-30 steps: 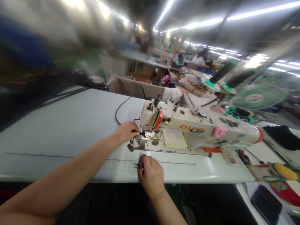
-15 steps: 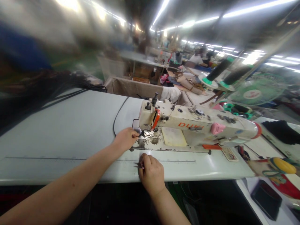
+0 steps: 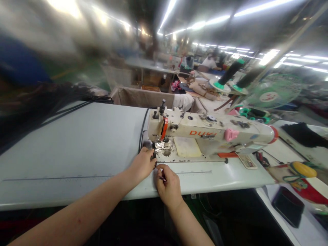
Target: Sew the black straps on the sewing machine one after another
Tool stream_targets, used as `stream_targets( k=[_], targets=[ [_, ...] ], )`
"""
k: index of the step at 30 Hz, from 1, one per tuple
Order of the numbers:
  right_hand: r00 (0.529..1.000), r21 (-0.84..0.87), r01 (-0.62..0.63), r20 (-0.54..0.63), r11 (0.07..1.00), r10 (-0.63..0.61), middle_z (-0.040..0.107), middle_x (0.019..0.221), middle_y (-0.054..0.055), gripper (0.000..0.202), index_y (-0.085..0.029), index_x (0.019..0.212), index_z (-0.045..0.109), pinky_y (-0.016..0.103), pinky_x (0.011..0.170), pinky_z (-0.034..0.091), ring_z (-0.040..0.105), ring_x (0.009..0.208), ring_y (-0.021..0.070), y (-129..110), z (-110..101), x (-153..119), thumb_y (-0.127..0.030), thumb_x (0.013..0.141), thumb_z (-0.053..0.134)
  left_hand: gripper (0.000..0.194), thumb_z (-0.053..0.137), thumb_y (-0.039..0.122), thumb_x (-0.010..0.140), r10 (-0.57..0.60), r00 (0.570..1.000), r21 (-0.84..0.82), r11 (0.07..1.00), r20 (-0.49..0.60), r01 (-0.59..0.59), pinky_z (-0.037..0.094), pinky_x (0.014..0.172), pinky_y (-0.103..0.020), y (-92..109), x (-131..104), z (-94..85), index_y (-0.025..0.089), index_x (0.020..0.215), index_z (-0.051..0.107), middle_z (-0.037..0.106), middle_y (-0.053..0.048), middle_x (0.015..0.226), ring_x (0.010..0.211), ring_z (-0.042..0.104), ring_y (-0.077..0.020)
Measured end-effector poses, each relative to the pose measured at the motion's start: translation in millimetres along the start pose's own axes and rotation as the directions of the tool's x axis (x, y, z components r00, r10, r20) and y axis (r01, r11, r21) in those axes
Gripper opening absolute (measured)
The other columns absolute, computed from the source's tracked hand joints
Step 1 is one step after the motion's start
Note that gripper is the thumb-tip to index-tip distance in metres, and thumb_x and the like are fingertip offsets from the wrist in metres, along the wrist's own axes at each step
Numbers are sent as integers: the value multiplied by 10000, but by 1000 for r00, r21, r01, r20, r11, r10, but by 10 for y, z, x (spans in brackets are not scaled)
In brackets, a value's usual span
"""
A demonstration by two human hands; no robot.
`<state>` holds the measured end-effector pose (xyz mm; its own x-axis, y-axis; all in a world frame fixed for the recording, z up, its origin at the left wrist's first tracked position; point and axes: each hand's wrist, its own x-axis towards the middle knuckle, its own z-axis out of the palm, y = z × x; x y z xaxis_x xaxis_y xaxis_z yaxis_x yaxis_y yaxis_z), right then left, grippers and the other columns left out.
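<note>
My left hand [image 3: 144, 162] is closed on a narrow black strip [image 3: 142, 130] beside the needle area of the white sewing machine [image 3: 217, 131]. The strip runs back along the left end of the machine, and a short loop of it bends down by my fingertips. Just to the right and nearer the table edge is my right hand [image 3: 169, 184], its fingers curled round small thread snips [image 3: 162, 178]. Only a bit of the snips shows; their blades are mostly hidden. The right fingertips are close to the strip's loop; whether they touch it I cannot tell.
A ruler scale [image 3: 64, 178] runs along the front of the pale table [image 3: 77, 140]. Black strips [image 3: 77, 106] are heaped at the far left. Thread cones [image 3: 229, 73] and a green fan [image 3: 273, 92] stand behind the machine. A dark phone-like object [image 3: 288, 206] lies at right.
The strip has shifted in against the machine's left end, and my left hand has come slightly nearer me. My right hand has risen towards it, with the snips' blades turned out of sight.
</note>
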<state>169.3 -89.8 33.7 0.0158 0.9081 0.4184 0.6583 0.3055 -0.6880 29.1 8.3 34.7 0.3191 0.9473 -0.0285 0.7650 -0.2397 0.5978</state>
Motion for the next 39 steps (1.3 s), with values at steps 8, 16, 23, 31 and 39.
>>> stream_targets(
  k=[8,16,23,31,39],
  targets=[
    [992,126,-60,-105,990,73,704,838,27,302,-209,909,699,275,742,504,664,803,166,-2,-390,150,-323,1062,464,546,671,204,814,66,993,108,991,94,-76,586,820,-304,60,-208,-26,177,1345,544,610,-149,1256,975,729,-238],
    [844,-409,138,-428,902,-323,702,1038,92,285,-201,1153,714,387,910,527,657,1003,219,-155,-1361,812,-283,1064,456,473,792,276,771,92,982,288,948,167,-138,539,1022,-436,307,-456,-229,166,1194,612,572,-163,1293,1182,639,-332],
    [908,-595,241,-140,766,-395,710,1267,126,345,-180,1220,717,511,1133,435,579,1274,288,-55,-1845,1579,-329,1053,454,492,802,261,776,201,972,245,943,124,-227,463,1151,-438,298,-512,-184,133,1211,610,532,-176,1420,1304,561,-325],
    [876,-426,184,-338,886,-344,702,1113,124,351,-218,1139,696,430,977,497,626,1083,254,-270,-1828,1222,-402,1075,403,409,566,137,899,426,897,349,829,114,-438,468,1159,-443,64,-490,43,136,1305,612,591,-172,1414,1341,569,-300],
    [640,69,-527,-624,847,449,715,828,37,413,-187,993,732,316,703,504,628,701,175,747,-1822,-531,-533,977,507,404,361,216,1009,648,758,487,639,75,-595,534,1062,-446,-323,-396,154,95,1244,666,644,-182,1308,1234,624,-318]
  ],
)
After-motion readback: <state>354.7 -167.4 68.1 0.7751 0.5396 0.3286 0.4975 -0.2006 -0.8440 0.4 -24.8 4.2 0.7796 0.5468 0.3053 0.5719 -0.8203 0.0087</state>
